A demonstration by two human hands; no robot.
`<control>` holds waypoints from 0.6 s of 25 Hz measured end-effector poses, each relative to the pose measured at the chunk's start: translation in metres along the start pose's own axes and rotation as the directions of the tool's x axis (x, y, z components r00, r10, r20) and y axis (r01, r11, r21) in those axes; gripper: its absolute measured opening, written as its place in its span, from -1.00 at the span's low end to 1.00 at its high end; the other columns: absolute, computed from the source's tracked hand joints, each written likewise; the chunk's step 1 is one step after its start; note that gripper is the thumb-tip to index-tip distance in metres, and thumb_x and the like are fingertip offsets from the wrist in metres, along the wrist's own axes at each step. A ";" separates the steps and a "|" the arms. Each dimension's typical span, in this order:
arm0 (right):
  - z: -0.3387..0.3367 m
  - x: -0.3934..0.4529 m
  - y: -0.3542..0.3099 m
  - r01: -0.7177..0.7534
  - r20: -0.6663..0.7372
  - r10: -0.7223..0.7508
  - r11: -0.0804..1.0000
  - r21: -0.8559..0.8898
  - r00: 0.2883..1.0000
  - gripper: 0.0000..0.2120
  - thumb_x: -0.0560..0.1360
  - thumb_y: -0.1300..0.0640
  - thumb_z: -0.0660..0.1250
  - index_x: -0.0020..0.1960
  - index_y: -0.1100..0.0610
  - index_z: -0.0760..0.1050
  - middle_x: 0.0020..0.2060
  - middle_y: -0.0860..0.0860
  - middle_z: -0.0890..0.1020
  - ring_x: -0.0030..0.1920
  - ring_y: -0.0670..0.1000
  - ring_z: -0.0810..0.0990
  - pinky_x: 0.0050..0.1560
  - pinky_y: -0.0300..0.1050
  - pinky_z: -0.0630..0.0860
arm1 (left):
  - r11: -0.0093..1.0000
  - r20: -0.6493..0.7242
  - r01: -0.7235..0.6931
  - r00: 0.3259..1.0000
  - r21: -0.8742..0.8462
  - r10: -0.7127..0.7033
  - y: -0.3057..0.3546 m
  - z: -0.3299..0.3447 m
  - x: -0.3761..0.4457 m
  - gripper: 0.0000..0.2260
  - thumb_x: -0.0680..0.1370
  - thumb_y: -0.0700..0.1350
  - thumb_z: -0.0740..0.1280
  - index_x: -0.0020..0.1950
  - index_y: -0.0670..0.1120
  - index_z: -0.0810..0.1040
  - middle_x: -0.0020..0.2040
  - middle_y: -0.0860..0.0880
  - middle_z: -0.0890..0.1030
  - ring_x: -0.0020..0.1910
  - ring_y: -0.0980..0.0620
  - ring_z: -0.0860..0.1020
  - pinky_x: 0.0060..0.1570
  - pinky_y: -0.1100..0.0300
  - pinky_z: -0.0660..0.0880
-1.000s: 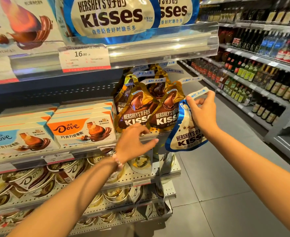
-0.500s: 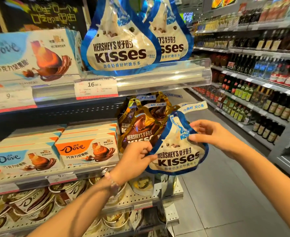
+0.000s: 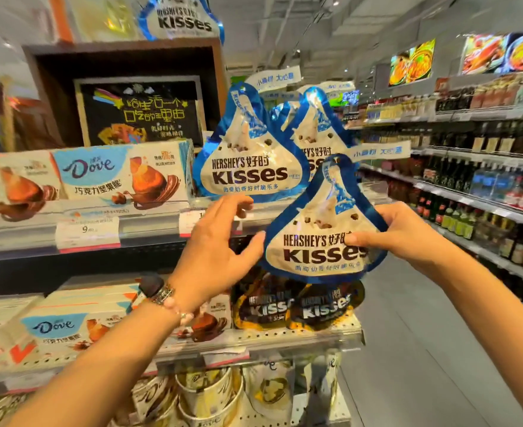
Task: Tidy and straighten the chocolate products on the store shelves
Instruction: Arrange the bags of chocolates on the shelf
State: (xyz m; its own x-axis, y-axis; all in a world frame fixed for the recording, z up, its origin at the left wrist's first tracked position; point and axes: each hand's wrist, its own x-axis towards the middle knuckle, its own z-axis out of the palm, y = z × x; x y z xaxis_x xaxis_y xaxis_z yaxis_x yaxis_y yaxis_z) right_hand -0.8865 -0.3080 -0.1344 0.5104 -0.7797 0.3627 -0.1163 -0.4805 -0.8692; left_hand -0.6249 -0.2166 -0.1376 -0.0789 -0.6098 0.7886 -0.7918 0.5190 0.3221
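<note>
Nearest me, right of centre in the frame, my right hand [image 3: 408, 232] pinches the right edge of a blue-and-white Kisses bag [image 3: 318, 238], thumb on its front, holding it up in the air in front of the shelves. My left hand [image 3: 214, 251] sits at centre with fingers spread and relaxed – its thumb tip touches the bag's left edge, gripping nothing (a beaded bracelet [image 3: 169, 298] circles that wrist). Just below the held bag, two brown Kisses bags [image 3: 297, 306] stand on the lower shelf [image 3: 284, 340], with Dove boxes [image 3: 69, 328] at lower left. Further back, two more blue Kisses bags [image 3: 244, 167] stand on the upper shelf [image 3: 149, 226] – beside a Dove box [image 3: 118, 177] at centre left. Far right, bottles [image 3: 485, 192] line the aisle.
</note>
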 end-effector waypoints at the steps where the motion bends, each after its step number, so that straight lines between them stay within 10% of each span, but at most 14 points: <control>1: -0.005 0.005 -0.009 0.020 -0.019 -0.020 1.000 -0.015 1.000 -0.63 0.14 0.07 0.50 -0.10 0.21 0.62 -0.20 0.07 0.71 -0.16 0.03 0.69 -0.14 -0.09 0.64 | 0.986 -0.025 -0.088 0.995 0.139 0.092 -0.002 -0.005 0.008 -0.65 0.40 -0.09 0.21 0.17 -0.14 0.42 0.05 -0.05 0.52 0.05 0.05 0.45 0.10 0.25 0.37; 6: -0.031 0.034 -0.055 0.158 -0.070 -0.160 0.987 -0.026 0.985 -0.68 0.19 0.13 0.46 -0.07 0.16 0.59 -0.22 -0.04 0.71 -0.16 -0.05 0.68 -0.11 -0.14 0.63 | 0.817 0.186 -0.185 0.978 0.547 0.097 -0.015 -0.002 0.037 -0.53 0.31 -0.06 0.16 0.17 -0.20 0.40 0.08 -0.15 0.47 0.10 -0.15 0.41 0.16 -0.02 0.34; 9: -0.044 0.054 -0.068 0.210 -0.086 -0.212 0.977 -0.027 0.974 -0.60 0.22 0.16 0.45 0.04 0.24 0.56 -0.11 -0.02 0.70 -0.07 0.00 0.68 -0.05 -0.10 0.62 | 0.791 0.261 -0.227 0.961 0.569 0.088 -0.017 0.006 0.041 -0.47 0.36 0.14 0.27 0.22 -0.15 0.41 0.09 -0.10 0.47 0.09 -0.11 0.42 0.10 -0.02 0.40; 15: -0.063 0.087 -0.061 0.146 -0.054 -0.150 0.986 -0.076 0.987 -0.59 0.32 0.21 0.45 0.12 0.35 0.52 0.01 0.15 0.66 0.04 0.12 0.64 0.09 0.02 0.57 | 0.782 0.176 -0.205 0.977 0.588 0.123 -0.021 0.018 0.037 -0.46 0.28 -0.07 0.53 0.19 -0.17 0.45 0.07 -0.12 0.52 0.06 -0.15 0.48 0.07 -0.01 0.42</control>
State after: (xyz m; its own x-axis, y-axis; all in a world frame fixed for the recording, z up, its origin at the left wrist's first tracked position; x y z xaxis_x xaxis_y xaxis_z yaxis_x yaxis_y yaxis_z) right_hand -0.8887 -0.3715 -0.0284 0.4757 -0.7193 0.5064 -0.1054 -0.6181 -0.7790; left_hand -0.6224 -0.2608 -0.1248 -0.2811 -0.6376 0.7173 -0.9596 0.1784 -0.2174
